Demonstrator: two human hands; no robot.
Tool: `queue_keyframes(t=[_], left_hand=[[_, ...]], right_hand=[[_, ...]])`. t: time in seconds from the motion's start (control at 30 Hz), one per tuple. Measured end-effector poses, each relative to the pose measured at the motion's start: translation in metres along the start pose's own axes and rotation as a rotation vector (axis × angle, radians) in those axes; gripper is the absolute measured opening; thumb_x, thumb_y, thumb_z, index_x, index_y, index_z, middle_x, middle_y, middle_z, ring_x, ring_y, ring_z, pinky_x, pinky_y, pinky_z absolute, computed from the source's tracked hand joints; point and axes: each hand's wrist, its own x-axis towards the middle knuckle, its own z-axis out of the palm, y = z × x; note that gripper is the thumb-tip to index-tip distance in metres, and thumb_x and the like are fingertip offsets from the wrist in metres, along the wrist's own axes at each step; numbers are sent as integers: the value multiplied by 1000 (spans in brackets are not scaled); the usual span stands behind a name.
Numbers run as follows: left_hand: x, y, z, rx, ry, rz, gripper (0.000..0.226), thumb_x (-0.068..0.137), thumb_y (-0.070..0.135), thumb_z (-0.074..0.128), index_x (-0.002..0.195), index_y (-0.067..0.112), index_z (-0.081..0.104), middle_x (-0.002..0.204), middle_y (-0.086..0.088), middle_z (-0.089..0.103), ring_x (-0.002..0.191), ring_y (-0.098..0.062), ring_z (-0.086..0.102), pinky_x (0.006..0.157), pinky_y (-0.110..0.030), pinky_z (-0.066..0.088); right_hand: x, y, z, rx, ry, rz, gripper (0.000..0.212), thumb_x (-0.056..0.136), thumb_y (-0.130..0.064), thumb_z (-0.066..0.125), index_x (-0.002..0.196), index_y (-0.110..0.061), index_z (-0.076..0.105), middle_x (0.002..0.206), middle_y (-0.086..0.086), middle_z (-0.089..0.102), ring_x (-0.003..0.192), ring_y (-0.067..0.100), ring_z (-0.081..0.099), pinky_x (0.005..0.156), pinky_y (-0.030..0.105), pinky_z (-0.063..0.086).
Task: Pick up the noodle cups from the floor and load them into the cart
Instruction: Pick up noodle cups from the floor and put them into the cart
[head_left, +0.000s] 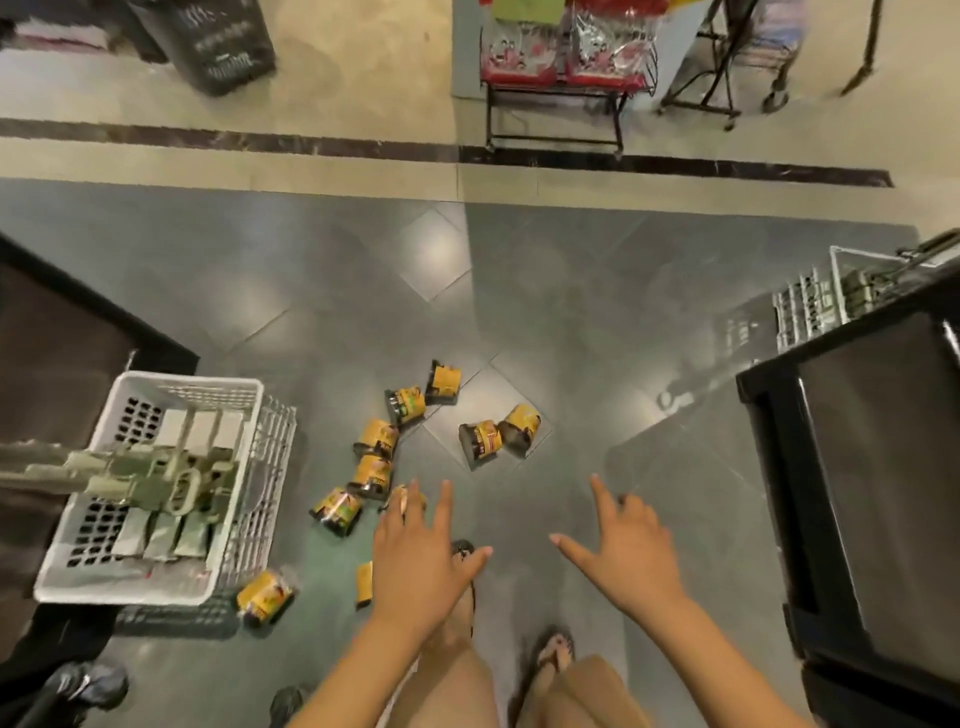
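Left hand (421, 561), right hand (631, 551), each grip wide, noodle cups (376, 475) seemingly toppled, long axes scattered

Floor (597, 364) lies open between noodle cups (483, 439) and, seemingly, a cabinet (872, 467).

Bare left forearm (358, 675) and bare right forearm (727, 660) stretched forward and down from the bottom edge, side by side and apart. Bare left hand (421, 566) palm down, fingers (442, 506) straight and spread, thumb out to the right, holding nothing. Bare right hand (631, 551) palm down, index finger (602, 493) pointing ahead, thumb stretched to the left, remaining fingers loosely curled, also holding nothing.
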Motion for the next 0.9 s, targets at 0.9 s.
queue_keyframes(t=[0.9], left_hand=[[504,-104,470,58,169,99,122,58,101,22,153,31,-9,159,-22,8,145,-41,16,112,-50,28]], right_hand=[[580,42,404,-110,183,-236,107,64,-88,34,144,-17,41,123,26,52,108,42,53,80,48,48]])
